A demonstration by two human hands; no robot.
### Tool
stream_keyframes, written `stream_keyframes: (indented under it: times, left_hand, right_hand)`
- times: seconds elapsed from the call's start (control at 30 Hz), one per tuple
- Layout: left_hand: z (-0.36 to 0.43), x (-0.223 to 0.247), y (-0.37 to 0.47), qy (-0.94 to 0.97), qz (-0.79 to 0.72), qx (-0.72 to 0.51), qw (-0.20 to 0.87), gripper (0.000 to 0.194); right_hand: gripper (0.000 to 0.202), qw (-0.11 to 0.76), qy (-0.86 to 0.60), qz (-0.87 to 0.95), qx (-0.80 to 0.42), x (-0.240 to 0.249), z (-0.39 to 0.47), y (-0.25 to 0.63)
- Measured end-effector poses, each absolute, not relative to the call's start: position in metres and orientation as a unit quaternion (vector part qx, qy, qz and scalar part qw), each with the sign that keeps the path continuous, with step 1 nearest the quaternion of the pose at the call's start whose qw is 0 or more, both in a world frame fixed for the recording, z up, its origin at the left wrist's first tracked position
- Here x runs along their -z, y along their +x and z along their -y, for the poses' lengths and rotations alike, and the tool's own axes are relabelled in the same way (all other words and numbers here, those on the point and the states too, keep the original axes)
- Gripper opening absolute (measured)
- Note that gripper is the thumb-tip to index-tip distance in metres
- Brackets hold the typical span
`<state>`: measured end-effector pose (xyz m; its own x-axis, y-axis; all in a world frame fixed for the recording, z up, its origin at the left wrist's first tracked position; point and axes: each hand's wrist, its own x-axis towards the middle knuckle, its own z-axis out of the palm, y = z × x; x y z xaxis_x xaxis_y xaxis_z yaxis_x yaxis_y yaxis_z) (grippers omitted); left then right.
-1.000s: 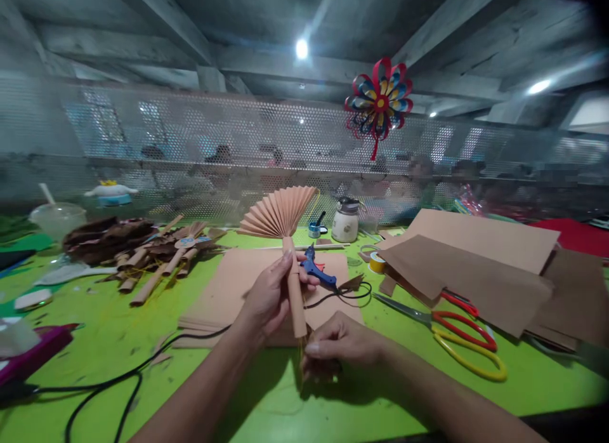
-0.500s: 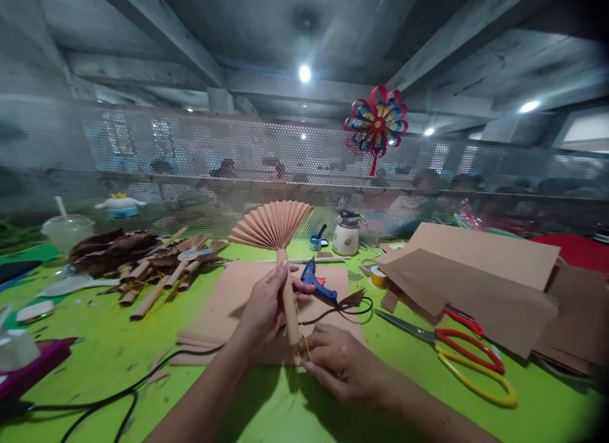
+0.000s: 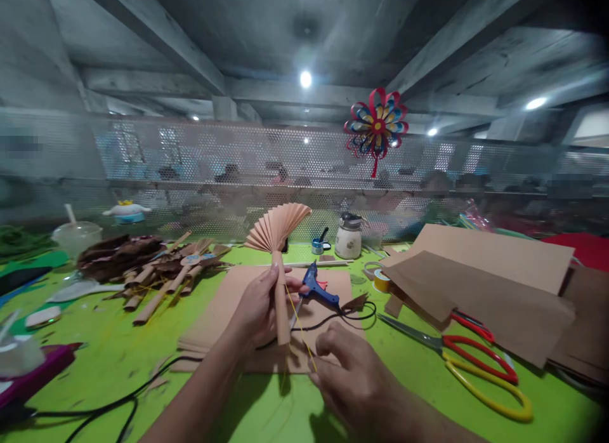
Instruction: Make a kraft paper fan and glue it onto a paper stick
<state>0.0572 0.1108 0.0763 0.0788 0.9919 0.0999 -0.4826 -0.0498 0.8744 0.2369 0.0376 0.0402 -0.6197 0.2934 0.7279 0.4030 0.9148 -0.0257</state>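
A brown paper fan (image 3: 278, 228) stands upright, its pleats spread above a rolled paper handle (image 3: 281, 316). My left hand (image 3: 259, 303) is closed around that handle. A thin yellow thread (image 3: 297, 313) runs from the handle down to my right hand (image 3: 354, 373), which pinches it between thumb and forefinger. Loose thread ends dangle below the handle. Behind my hands lies a stack of brown paper sheets (image 3: 214, 319), with a blue glue gun (image 3: 320, 289) resting on it.
Scissors (image 3: 469, 357) with red and yellow handles lie at right, before large brown paper sheets (image 3: 480, 290). Several rolled paper pieces (image 3: 162, 297) are heaped at left. A black cord (image 3: 157, 370) crosses the green table. A jar (image 3: 349, 237) stands at the back, near a perforated screen.
My right hand has drawn away to the right and down from the handle's lower end, pulling the yellow thread taut. The fan has turned slightly in my left hand, its pleats looking narrower.
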Motion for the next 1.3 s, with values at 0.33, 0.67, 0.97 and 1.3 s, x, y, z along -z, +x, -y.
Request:
stream_keyframes:
  times: [0.33,0.67,0.97,1.3]
  left_hand:
    - [-0.1,-0.078,0.06,0.416,-0.211,-0.55,0.693,0.022]
    - [-0.105,-0.07,0.065,0.408,-0.189,-0.552,0.702,0.026]
    - [-0.099,-0.065,0.071,0.444,-0.265,-0.531,0.671,0.029]
    - [-0.088,-0.059,0.087,0.485,-0.254,-0.491,0.678,0.036]
  right_hand:
    - [0.017,0.268,-0.088,0.956,-0.081,-0.035,-0.041,0.235]
    - [0.027,0.286,-0.107,0.942,-0.138,-0.039,-0.032,0.238]
    - [0.025,0.496,-0.295,0.756,-0.31,-0.077,-0.045,0.262]
    - [0.03,0.554,-0.343,0.628,-0.426,-0.084,-0.073,0.252]
